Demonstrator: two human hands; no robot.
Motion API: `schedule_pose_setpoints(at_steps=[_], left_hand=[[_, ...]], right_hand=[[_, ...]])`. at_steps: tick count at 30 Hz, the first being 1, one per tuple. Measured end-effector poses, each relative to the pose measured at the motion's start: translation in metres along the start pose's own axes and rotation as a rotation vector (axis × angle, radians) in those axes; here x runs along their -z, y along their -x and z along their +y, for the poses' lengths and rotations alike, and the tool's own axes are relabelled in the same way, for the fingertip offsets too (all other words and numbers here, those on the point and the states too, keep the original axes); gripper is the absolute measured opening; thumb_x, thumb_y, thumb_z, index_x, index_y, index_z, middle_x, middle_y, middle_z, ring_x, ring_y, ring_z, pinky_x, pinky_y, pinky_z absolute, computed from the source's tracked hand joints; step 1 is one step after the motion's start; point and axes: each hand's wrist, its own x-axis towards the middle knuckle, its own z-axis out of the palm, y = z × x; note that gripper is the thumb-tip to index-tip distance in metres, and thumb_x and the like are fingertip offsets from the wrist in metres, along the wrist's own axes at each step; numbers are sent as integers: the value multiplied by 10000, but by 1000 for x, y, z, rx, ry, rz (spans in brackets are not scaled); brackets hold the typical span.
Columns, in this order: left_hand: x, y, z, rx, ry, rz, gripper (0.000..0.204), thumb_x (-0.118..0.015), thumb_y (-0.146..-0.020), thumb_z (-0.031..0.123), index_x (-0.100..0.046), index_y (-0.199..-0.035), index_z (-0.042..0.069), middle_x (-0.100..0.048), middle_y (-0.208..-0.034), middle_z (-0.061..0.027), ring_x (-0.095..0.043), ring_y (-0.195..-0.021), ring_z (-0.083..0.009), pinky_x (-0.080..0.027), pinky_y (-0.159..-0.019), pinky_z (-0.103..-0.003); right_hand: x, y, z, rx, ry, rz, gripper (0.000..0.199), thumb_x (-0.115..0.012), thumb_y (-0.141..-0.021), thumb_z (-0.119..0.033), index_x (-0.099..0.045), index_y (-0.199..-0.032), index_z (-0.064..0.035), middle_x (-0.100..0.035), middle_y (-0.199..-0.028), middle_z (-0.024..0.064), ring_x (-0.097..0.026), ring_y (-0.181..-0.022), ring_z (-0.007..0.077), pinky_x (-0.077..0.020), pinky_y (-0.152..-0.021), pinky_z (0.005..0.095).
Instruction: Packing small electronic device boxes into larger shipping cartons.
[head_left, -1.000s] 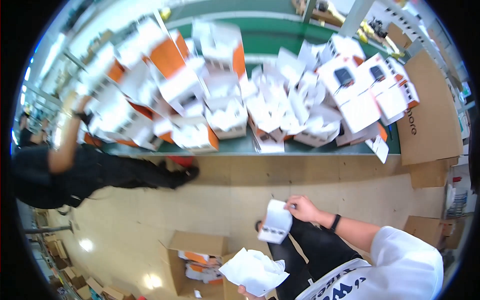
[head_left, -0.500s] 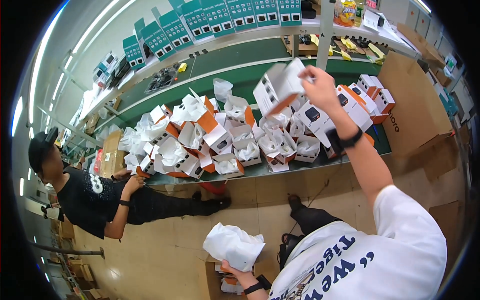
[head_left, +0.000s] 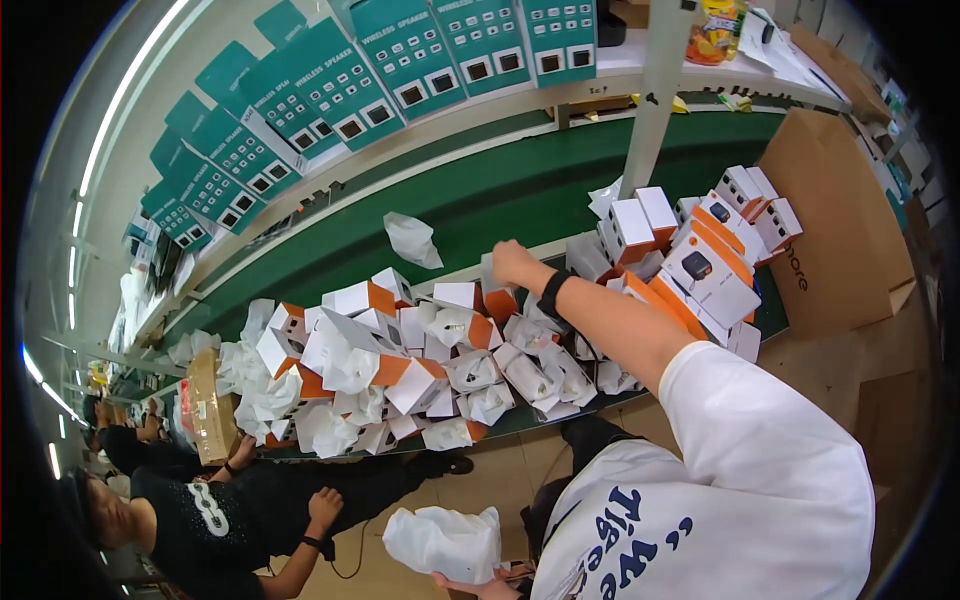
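Observation:
My left hand (head_left: pixel 468 583) is low in the view, closed on a white plastic bag (head_left: pixel 445 543) that looks full; what it contains is hidden. My right hand (head_left: pixel 516 266) reaches over the far side of a heap of small boxes. Its fingers are curled in against a white-and-orange box (head_left: pixel 498 302) with translucent wrap beside it; what they grip is hidden. Several open boxes (head_left: pixel 472 370) with white wrapping sticking out fill the heap to the left and below that hand. A loose translucent bag (head_left: pixel 412 240) lies on the green bench surface (head_left: pixel 540 185) beyond.
Closed white-and-orange boxes (head_left: pixel 712 280) are stacked at the right, beside a large brown carton (head_left: pixel 835 230). A metal post (head_left: pixel 655 100) rises behind the heap. Teal speaker boxes (head_left: pixel 400 60) line the shelf above. A co-worker in black (head_left: pixel 215 510) stands at the left.
My right hand has moved left and no longer holds the white box aloft; it is now down at the heap's far edge. My left hand still holds the bag, slightly lower. The view has shifted.

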Motion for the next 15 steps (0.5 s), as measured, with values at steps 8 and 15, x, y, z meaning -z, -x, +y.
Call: schedule_pose_setpoints(at_steps=[8, 15], left_hand=[[-18, -76, -1, 56, 36, -56, 929, -516, -839, 684, -321, -1543, 109, -412, -1527, -177, -438, -1354, -432, -398, -1091, -590], [-14, -121, 6, 126, 16, -86, 878, -488, -869, 655, -321, -1549, 126, -403, -1541, -173, -419, -1372, -435, -366, -1115, -594]], right_hand=[[60, 25, -29, -45, 13, 103, 457, -636, -807, -228, -632, -1218, -30, -573, -1269, 236, -594, -1170, 415, -502, -990, 475], [42, -48, -63, 91, -243, 97, 491, -629, -811, -269, -627, -1219, 5, -545, -1320, 282, -570, -1214, 447, -489, -1013, 479]])
